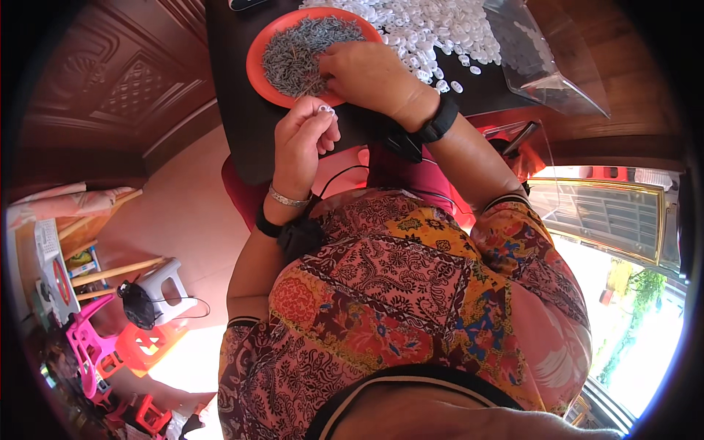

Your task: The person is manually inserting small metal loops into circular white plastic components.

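Observation:
My left hand (299, 139) is closed beside the near rim of an orange-red plate (255, 73), pinching a small white plastic piece (327, 110) with two holes between thumb and forefinger. My right hand (375, 77) reaches over the plate's right side. Its fingers are bent down into a heap of small grey screws or nails (293, 55); whether one is between the fingertips is hidden. Beyond my right hand, a large pile of similar white plastic pieces (440, 33) spreads over the dark tabletop (246, 139).
A clear plastic box (546, 73) lies at the table's right, beside the pile. To the left on the floor stand a grey stool (169, 290), an orange stool (150, 345) and a pink chair (92, 345). A bright doorway (638, 315) opens at the right.

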The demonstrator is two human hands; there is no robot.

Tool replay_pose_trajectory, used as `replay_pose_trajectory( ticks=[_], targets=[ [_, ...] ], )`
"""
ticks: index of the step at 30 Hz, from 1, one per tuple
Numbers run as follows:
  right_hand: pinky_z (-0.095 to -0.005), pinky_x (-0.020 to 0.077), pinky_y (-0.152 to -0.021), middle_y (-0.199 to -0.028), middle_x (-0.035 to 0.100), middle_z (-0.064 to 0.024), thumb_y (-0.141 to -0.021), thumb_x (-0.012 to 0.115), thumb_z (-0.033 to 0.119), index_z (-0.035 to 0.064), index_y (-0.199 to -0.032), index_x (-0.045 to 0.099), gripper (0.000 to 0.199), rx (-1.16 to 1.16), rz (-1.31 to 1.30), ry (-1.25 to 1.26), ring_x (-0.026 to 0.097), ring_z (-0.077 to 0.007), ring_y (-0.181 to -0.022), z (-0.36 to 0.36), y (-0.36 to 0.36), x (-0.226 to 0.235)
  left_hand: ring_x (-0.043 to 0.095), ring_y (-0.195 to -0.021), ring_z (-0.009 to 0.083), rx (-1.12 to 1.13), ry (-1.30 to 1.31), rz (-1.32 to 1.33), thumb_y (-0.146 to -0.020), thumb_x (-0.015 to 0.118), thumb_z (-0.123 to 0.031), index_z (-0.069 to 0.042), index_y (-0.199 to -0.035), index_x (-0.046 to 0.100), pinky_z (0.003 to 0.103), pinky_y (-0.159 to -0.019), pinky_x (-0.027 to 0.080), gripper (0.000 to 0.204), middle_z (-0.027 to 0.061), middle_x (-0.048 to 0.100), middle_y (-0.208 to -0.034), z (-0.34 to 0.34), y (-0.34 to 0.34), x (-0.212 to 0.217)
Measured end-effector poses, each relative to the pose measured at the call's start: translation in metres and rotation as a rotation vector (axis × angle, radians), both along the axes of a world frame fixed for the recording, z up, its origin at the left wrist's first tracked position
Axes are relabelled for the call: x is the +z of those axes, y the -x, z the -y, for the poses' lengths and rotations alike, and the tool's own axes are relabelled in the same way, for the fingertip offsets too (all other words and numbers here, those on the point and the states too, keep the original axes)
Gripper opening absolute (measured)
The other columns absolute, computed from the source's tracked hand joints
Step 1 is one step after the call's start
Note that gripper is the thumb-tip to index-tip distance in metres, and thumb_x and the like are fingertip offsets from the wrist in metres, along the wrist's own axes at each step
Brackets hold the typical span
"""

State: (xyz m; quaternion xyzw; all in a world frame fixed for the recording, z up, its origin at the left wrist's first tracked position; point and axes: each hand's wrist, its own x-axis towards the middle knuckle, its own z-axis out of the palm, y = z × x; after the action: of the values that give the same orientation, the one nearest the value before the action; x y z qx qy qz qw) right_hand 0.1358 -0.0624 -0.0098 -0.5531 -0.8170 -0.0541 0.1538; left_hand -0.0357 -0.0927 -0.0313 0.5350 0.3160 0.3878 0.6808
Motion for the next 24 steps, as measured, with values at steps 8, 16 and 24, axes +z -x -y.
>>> replay_pose_trajectory(
  ticks=[8, 16, 24],
  targets=[
    [-0.0415, 0.0509, -0.064, -0.072, 0.064, -0.0101, -0.074, 0.06, 0.021, 0.0095, -0.078, 0.066, 0.014, 0.006, -0.111, 0.025, 0.063, -0.0308, -0.072, -0.006, -0.005, 0.004, 0.046, -0.056, 0.0039, 0.009, 0.006, 0.01, -0.089, 0.049, -0.015, -0.005, -0.08, 0.054, 0.018, -0.051, 0.035, 0.014, -0.0005, 0.055, -0.066, 0.0, 0.002, -0.001],
    [-0.0428, 0.0499, -0.065, -0.077, 0.064, -0.0102, -0.079, 0.06, 0.027, 0.0094, -0.08, 0.066, 0.019, -0.009, -0.255, -0.086, 0.062, -0.0306, -0.074, 0.0, -0.008, -0.002, 0.045, -0.056, 0.0039, 0.019, -0.001, 0.002, -0.09, 0.048, -0.015, -0.005, -0.079, 0.053, 0.018, -0.051, 0.035, 0.015, -0.0005, 0.055, -0.066, 0.0, 0.0, 0.002],
    [-0.0344, 0.0496, -0.064, -0.082, 0.063, -0.0067, -0.081, 0.063, 0.018, 0.0066, -0.086, 0.065, 0.013, 0.075, -0.321, -0.102, 0.061, -0.0264, -0.073, 0.009, -0.008, 0.011, 0.046, -0.055, 0.0046, 0.033, -0.002, 0.0, -0.091, 0.046, -0.015, -0.005, -0.079, 0.053, 0.019, -0.051, 0.036, 0.017, 0.0003, 0.054, -0.066, 0.0, 0.0, 0.006]
  ],
)
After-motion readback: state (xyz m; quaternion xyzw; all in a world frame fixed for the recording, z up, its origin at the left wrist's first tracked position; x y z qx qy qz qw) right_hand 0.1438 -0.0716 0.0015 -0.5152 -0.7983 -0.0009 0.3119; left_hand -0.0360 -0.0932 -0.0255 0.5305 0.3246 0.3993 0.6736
